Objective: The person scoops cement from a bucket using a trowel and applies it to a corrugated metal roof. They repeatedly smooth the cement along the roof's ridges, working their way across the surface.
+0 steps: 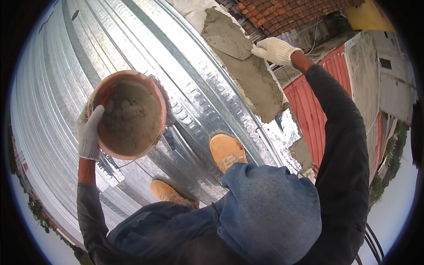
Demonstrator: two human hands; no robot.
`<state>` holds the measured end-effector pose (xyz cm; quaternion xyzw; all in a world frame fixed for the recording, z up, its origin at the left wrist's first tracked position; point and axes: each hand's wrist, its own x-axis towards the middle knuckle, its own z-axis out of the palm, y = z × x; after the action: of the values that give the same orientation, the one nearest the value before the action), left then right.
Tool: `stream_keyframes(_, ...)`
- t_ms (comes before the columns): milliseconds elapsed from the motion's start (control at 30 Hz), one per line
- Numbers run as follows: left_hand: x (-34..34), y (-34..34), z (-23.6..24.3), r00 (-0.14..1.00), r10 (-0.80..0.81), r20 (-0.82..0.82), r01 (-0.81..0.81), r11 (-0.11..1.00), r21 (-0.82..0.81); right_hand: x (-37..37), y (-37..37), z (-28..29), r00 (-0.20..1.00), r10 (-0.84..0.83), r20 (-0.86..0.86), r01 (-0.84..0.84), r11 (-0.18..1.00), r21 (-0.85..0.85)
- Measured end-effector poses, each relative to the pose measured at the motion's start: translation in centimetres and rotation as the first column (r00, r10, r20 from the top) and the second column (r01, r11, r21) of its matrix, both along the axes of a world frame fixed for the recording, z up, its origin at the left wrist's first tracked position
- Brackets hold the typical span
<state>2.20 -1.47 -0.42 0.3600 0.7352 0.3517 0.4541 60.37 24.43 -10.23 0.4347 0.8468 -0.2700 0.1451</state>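
My left hand (90, 132), in a pale knit glove, grips the left rim of an orange-red bucket (162, 99), the thumb lying over the edge. Wet grey mortar (132, 110) fills much of the bucket, which rests on the metal roofing. At the upper right, my gloved right hand (276, 51) is closed on a trowel (230, 47); its handle is hidden in the fingers. The mortar-smeared blade lies flat against a band of fresh mortar (260, 88) along the top of a wall beside the roof edge.
Ribbed silver metal roofing (53, 88) spreads under my two tan boots (227, 150). Past the wall the roof drops off toward red corrugated sheets (316, 95), a clay tile roof (282, 13) and a concrete wall (366, 75). Dark cables (374, 243) hang at the lower right.
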Motion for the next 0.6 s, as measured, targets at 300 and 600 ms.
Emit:
stream_keyframes(300,-0.7,0.2,0.0,1.000,0.005,0.010,-0.005,1.000,-0.017,4.3,-5.9,4.5,0.795,-0.600,-0.090,0.526,0.755,-0.392)
stream_keyframes(600,3.1,1.0,1.4,1.000,0.020,-0.010,-0.021,0.999,-0.028,1.1,-5.4,4.4,0.643,-0.758,-0.112,0.570,0.571,-0.592)
